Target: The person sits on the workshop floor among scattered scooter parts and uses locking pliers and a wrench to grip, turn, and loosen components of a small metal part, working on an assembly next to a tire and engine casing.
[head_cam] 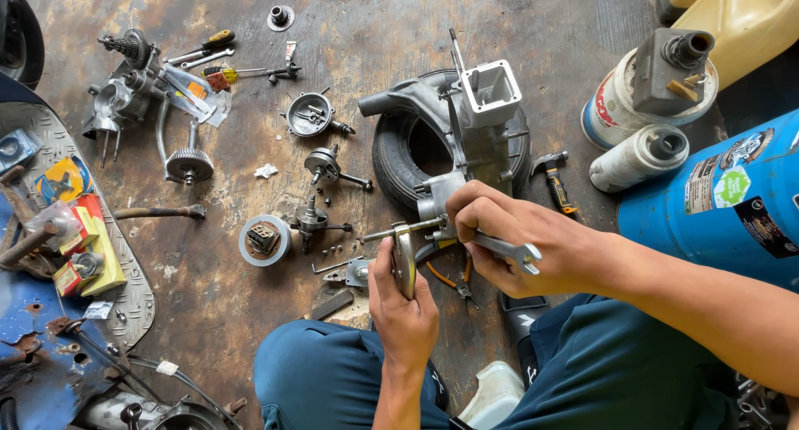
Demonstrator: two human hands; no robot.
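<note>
An engine casing is being worked on here – a grey cast-metal housing with a square open port on top, propped across a small black tyre roughly in the middle of the stained floor. It looks like the step in hand is a bolt or shaft being tightened or loosened at the casing's lower end, though which way it's being turned can't be told.

The right hand is wrapped tight around a silver spanner, its open end sticking out past the fist. The left hand is clamped on a round metal disc part, held on edge, with a thin shaft running from it toward the casing. The two hands are close together but not touching.

By the look of it, the next move calls for the disc to be kept from spinning while the spanner is swung – there's not much swing room down there.

Smaller stuff is scattered toward the floor's left side: a crankshaft piece, a round cover, a toothed gear. A small hammer is lying just right of the tyre, and orange-handled pliers are sitting under the hands.
</note>
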